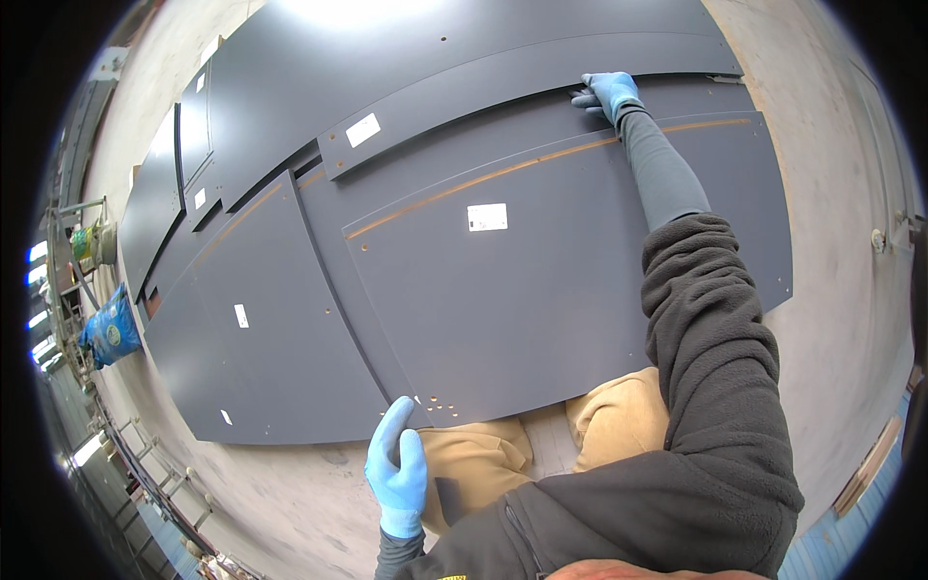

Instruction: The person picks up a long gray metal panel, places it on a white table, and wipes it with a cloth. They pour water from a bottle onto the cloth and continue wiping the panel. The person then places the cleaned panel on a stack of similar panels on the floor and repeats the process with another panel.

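My right hand (609,92), fingers gripping the long dark panel's (522,82) edge; my left hand (396,469), fingers straight, beside the front panel (541,300)

Setting: a workshop or factory floor. Large flat dark grey panels (541,280) with drilled holes and small white rectangular labels (486,217) lie spread over a bare pale concrete floor (841,290). A metal rack frame (72,251) and a blue sack (111,329) stand at the left edge. Person wears blue work gloves (397,474).
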A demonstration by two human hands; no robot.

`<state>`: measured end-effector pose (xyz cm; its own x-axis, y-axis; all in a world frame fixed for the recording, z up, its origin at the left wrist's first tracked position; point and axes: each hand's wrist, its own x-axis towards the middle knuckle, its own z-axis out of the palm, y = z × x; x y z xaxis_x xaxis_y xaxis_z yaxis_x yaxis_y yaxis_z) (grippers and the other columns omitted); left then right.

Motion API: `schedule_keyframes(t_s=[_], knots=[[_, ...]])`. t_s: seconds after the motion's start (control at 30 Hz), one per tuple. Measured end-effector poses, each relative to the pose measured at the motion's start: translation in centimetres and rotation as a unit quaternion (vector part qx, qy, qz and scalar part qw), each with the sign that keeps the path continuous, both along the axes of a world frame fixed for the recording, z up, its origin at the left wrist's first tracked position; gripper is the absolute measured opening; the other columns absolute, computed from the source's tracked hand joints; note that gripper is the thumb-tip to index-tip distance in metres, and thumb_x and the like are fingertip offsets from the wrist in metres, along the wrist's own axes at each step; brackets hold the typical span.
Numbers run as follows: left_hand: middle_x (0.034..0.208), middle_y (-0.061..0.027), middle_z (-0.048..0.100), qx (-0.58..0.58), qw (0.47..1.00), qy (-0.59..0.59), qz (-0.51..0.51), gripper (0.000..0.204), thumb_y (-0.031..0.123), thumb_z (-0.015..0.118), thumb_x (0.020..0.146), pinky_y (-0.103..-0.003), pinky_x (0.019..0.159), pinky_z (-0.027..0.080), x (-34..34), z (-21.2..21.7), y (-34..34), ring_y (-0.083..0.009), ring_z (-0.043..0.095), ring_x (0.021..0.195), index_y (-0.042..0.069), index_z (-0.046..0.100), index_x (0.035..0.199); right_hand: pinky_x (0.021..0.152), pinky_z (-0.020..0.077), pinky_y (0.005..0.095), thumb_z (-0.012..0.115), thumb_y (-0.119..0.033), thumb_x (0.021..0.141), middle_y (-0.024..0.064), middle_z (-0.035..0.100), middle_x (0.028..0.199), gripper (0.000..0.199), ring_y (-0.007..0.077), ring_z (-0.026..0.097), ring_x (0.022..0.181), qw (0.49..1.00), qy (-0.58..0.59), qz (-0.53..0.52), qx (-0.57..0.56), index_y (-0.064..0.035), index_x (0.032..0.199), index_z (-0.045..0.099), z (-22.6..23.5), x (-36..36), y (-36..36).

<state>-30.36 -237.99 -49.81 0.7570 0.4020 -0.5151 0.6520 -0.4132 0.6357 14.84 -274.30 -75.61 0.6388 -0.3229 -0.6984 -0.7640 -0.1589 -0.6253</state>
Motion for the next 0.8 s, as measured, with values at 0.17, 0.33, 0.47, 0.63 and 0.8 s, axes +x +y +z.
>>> schedule_keyframes(t_s=[0.17, 0.33, 0.47, 0.63, 0.8], knots=[[0.135, -0.0171, 0.072, -0.002, 1.0, -0.013, -0.016, 0.037, 0.0, 0.055, 0.099, -0.039, 0.114, 0.05, 0.0, -0.3, 0.2, -0.0274, 0.067, 0.129, -0.005, 0.068, 0.134, 0.081, 0.0591, 0.0339, 0.051, -0.038, 0.105, 0.0031, 0.081, 0.089, 0.044, 0.0148, 0.076, 0.073, 0.93, 0.048, 0.252, -0.264, -0.0089, 0.13, 0.073, 3.3, 0.4, 1.1], [0.134, -0.0166, 0.072, -0.014, 1.0, -0.021, -0.008, 0.037, -0.001, 0.055, 0.099, -0.039, 0.113, 0.05, -0.1, -0.4, 0.3, -0.0273, 0.068, 0.128, -0.005, 0.068, 0.134, 0.088, 0.0576, 0.0355, 0.054, -0.041, 0.103, 0.0029, 0.081, 0.088, 0.043, 0.0158, 0.078, 0.076, 0.927, -0.07, 0.267, -0.255, -0.0122, 0.126, 0.075, 5.8, -1.8, 3.9], [0.134, -0.0174, 0.072, -0.011, 1.0, -0.017, -0.008, 0.037, -0.001, 0.055, 0.099, -0.038, 0.112, 0.051, -0.1, -0.5, 0.4, -0.0276, 0.068, 0.128, -0.005, 0.068, 0.133, 0.095, 0.0567, 0.0392, 0.06, -0.045, 0.101, 0.0087, 0.081, 0.101, 0.04, 0.0251, 0.077, 0.1, 0.902, -0.156, 0.311, -0.253, -0.0139, 0.12, 0.076, 5.5, -5.3, 6.4], [0.135, -0.0204, 0.071, -0.009, 0.999, -0.019, -0.028, 0.037, -0.001, 0.055, 0.099, -0.039, 0.111, 0.051, -0.4, -0.7, -0.1, -0.0302, 0.067, 0.128, -0.008, 0.068, 0.133, 0.098, 0.0568, 0.042, 0.066, -0.037, 0.1, 0.0135, 0.076, 0.121, 0.034, 0.0343, 0.072, 0.114, 0.845, -0.235, 0.419, -0.234, -0.0111, 0.12, 0.076, 4.7, -10.3, 9.2], [0.136, -0.025, 0.069, -0.018, 0.997, 0.016, -0.074, 0.037, 0.007, 0.06, 0.099, -0.041, 0.11, 0.052, -1.3, 1.4, -0.7, -0.0353, 0.067, 0.127, -0.011, 0.068, 0.13, 0.1, 0.0556, 0.042, 0.064, -0.033, 0.101, 0.0142, 0.076, 0.121, 0.033, 0.0332, 0.071, 0.115, 0.827, -0.226, 0.495, -0.141, -0.01, 0.123, 0.074, 7.6, -14.6, 11.6]])
